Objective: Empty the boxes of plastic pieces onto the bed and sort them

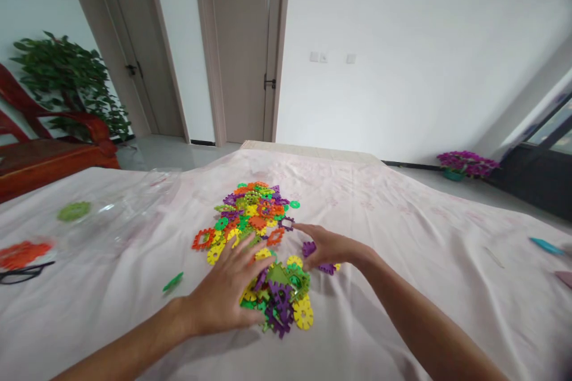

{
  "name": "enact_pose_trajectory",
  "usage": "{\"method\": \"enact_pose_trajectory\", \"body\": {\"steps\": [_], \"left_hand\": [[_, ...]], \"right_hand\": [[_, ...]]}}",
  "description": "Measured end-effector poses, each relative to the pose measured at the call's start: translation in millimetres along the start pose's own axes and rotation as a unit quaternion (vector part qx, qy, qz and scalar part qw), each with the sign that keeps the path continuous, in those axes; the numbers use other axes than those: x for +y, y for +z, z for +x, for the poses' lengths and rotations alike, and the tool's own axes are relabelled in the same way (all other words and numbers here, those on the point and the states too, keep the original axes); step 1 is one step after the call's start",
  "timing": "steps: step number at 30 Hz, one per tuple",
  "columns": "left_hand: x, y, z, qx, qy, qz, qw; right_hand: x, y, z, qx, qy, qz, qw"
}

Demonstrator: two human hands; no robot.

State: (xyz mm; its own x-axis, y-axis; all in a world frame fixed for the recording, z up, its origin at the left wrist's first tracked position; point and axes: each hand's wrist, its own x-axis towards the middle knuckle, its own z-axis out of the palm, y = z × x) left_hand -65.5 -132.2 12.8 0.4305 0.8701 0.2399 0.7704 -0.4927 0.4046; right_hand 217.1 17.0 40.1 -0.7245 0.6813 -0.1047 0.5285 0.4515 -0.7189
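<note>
A long heap of plastic interlocking pieces (pixel 257 222), flat squares, frames and notched discs in yellow, green, purple and orange, lies on the cloth. My left hand (pixel 227 289) is over the heap's left side, palm down with fingers spread and nothing gripped. On the right, my right hand (pixel 330 247) has its index finger stretched to a purple square frame (pixel 286 224), apparently touching it, with the thumb apart and lower. Purple pieces (pixel 326 268) lie partly beneath that hand. Nearest me are a yellow disc (pixel 303 313) and a purple piece (pixel 280 303).
A pale pink cloth (pixel 402 297) covers the table. Leftward lie a green piece (pixel 173 282), glasses (pixel 22 274), orange pieces (pixel 24 255) and a clear plastic bag (pixel 129 208). At far right is a blue object (pixel 546 245). A wooden chair (pixel 53 155) stands beyond.
</note>
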Motion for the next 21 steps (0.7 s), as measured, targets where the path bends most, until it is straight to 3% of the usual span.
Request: {"method": "enact_pose_trajectory", "body": {"steps": [2, 5, 8, 12, 15, 18, 21], "left_hand": [[8.9, 14.8, -9.7, -0.032, 0.021, 0.010, 0.999], [-1.2, 25.4, -9.3, -0.010, -0.014, 0.024, 1.000], [-22.6, 24.7, 0.2, 0.028, -0.043, 0.039, 0.998], [-42.3, 14.9, 15.8, 0.067, -0.077, 0.077, 0.992], [-51.5, 2.4, 31.0, 0.107, -0.150, 0.109, 0.977], [-64.8, -14.6, 49.0, 0.153, -0.240, 0.094, 0.954], [-84.0, -29.6, 67.1, 0.136, -0.303, 0.041, 0.942]], "right_hand": [[9.8, 7.3, -26.2, -0.038, 0.010, -0.062, 0.997], [9.6, 34.7, -45.2, -0.017, -0.003, -0.148, 0.989], [-2.2, 61.6, -40.4, 0.053, -0.016, -0.188, 0.981], [-19.4, 78.6, -12.8, 0.133, 0.000, -0.209, 0.969], [-27.5, 82.8, 15.9, 0.187, 0.022, -0.167, 0.968], [-32.1, 82.0, 44.5, 0.209, 0.046, -0.040, 0.976], [-30.2, 77.4, 62.3, 0.233, 0.017, 0.101, 0.967]]}}
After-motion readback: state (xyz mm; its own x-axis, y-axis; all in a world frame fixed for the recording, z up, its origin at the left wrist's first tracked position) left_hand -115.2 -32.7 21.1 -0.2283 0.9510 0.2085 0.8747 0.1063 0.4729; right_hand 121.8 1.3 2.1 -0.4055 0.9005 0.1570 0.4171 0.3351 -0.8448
